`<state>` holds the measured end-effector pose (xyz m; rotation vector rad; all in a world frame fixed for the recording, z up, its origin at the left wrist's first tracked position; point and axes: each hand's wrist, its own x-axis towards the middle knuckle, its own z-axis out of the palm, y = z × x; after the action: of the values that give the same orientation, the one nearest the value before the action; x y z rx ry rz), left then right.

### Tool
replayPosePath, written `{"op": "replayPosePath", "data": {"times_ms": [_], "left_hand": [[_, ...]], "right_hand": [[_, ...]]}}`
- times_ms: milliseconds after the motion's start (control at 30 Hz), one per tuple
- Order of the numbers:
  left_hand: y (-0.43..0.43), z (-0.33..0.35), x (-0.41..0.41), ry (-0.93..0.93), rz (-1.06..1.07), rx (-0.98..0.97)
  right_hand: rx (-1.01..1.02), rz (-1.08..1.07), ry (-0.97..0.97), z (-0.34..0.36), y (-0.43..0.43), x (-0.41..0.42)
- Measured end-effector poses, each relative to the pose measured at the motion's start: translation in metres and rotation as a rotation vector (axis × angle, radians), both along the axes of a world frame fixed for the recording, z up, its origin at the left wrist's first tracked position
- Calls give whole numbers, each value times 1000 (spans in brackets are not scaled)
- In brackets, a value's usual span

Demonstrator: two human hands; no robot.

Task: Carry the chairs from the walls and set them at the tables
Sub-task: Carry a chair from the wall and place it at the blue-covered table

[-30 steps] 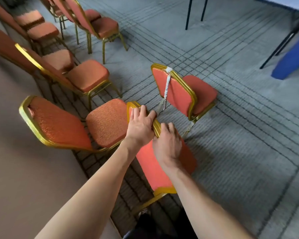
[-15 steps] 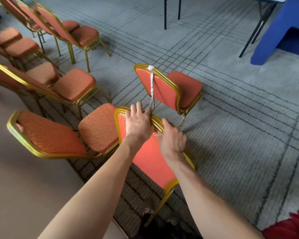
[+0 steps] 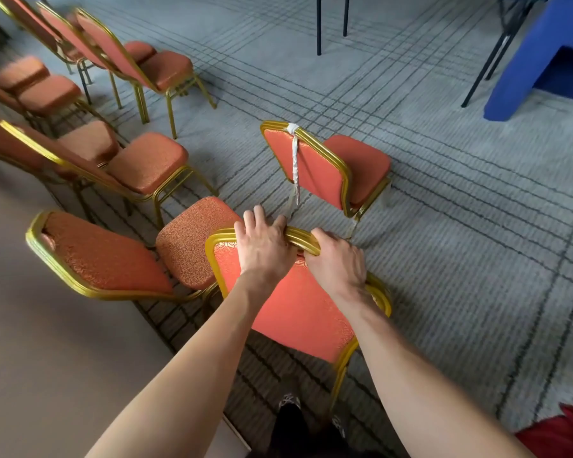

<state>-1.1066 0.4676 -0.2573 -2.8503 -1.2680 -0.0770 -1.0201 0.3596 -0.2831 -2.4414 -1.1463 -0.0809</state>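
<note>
Two hands are holding the gold top rail (image 3: 303,241) of the nearest chair (image 3: 295,312), which is sitting at the centre of the frame, just beside the last seat in the row of chairs (image 3: 146,163) running up the left side along the wall (image 3: 30,342). The left hand (image 3: 265,247) is lying over the rail with its fingers draped down the far side. The right hand (image 3: 339,266) is curling round the rail's right bend, so both are gripping the frame rather than merely resting on it. Compared with a second ago, the chair back is showing fuller and lower in the picture, and the right hand is now wrapping the rail where it was lying flatter before. The blue cloth (image 3: 536,67) and dark table legs (image 3: 319,24) are swinging further into the upper right. To me that is looking like the person turning the chair out of the row and towards the tables (whether its feet are off the carpet (image 3: 460,259) yet, I cannot tell). Another chair, the one with a white strap (image 3: 295,160), is standing just beyond, in the likely path.
</note>
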Motion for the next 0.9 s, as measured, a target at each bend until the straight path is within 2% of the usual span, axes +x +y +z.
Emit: {"op": "replayPosePath", "data": {"times_ms": [233,333,600,767,900], "left_hand": [[16,-1,-22,-41,-58,-177],[18,5,-17,-22,-92,-168],[11,1,-12,-60,-162,-178],[15,-9,-29,-158,-144,-256],[30,-8,-54,-146,-156,-325]], "right_hand": [[-10,84,28,1,9,-12],[5,89,96,4,4,-5],[-45,139,25,2,-13,11],[-68,79,30,0,-7,1],[-110,24,65,3,11,-16]]}}
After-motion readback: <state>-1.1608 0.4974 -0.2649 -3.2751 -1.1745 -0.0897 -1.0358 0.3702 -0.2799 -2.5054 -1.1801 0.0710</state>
